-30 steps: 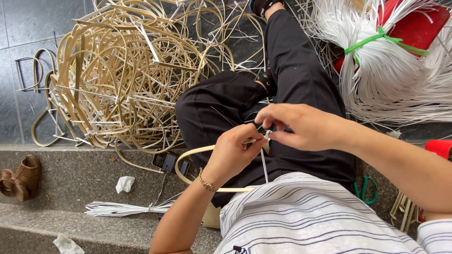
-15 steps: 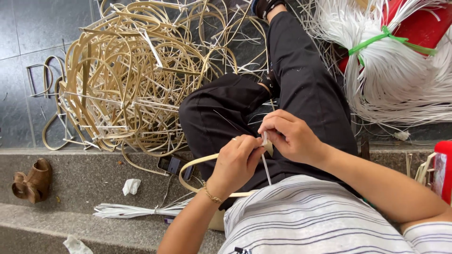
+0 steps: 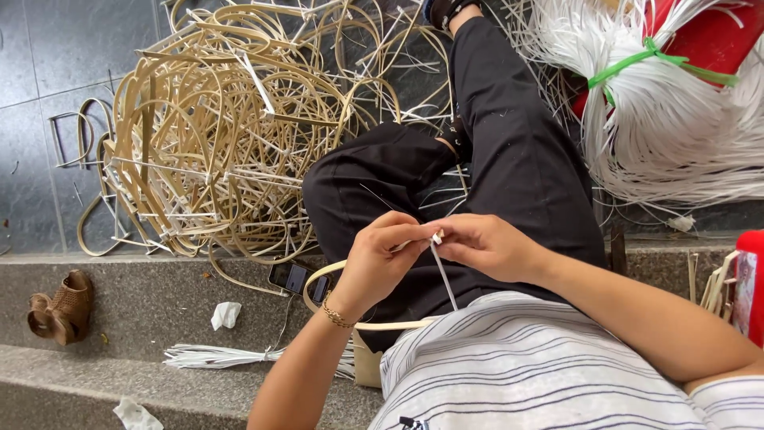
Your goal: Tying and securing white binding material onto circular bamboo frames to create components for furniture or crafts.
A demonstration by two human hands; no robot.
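White strip [image 3: 444, 275]: thin, flat, pinched at its upper end between the fingers of both hands; its free length runs down and slightly right from the fingers toward the striped shirt [image 3: 525, 366].

Left hand [image 3: 380, 263]: fingers curled closed, thumb and forefinger tips pressed on the strip's top end. A bead bracelet [image 3: 336, 316] sits at the wrist.

Right hand [image 3: 487, 245]: fingers closed, fingertips meeting the left-hand fingertips at the same end of the strip. The two hands touch there.

Tan hoop [image 3: 350, 318]: a curved flat band, passing below the left wrist and across the lap, just beneath the fingers. Whether it touches the left hand cannot be told.

Black trousers [image 3: 509, 151]: directly behind and above the fingers; one knee is bent left of them, the other leg stretches upward away from them.

Surroundings relative to the fingers:
- Upper left: large tangled pile of tan hoops [image 3: 215, 135] on the grey tiled floor [image 3: 40, 103], well apart.
- Upper right: bundle of white strips [image 3: 676, 135] tied with a green band [image 3: 637, 64], well apart.
- Left: phone [image 3: 296, 279] on the edge of the stone step [image 3: 135, 306], near the hoop.
- Lower left: crumpled tissue [image 3: 225, 314], a flat sheaf of white strips [image 3: 231, 356] and a brown shoe [image 3: 60, 306], spread along the step.

Open room lies on the step face left of the left forearm.
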